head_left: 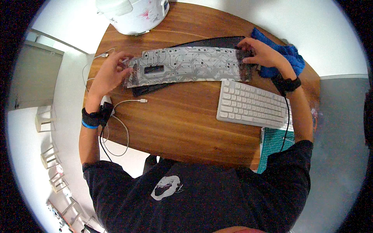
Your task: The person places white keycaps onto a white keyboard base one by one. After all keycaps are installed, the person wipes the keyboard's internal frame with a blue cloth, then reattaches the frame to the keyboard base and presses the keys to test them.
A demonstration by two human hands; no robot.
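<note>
A long translucent sheet (186,64) with a grey circuit-like pattern and a dark rectangular window stretches between my two hands. My left hand (110,73) is at its left end, fingers bent and thumb against the edge. My right hand (262,53) grips the opposite end, thumb in front and fingers at the far corner. The fingertips are slightly blurred. Beneath the sheet lies a flat black item (217,41), mostly covered, so its kind is hidden. A white keyboard (252,104) rests just nearer to me, close to the sheet's right end.
A crumpled blue cloth (289,58) lies beyond my right wrist. At the far left stands a white rice cooker (136,15). A white cable (126,134) with a plug loops beside my left forearm. A green cutting mat (272,143) sits at the wooden table's (182,124) near right edge.
</note>
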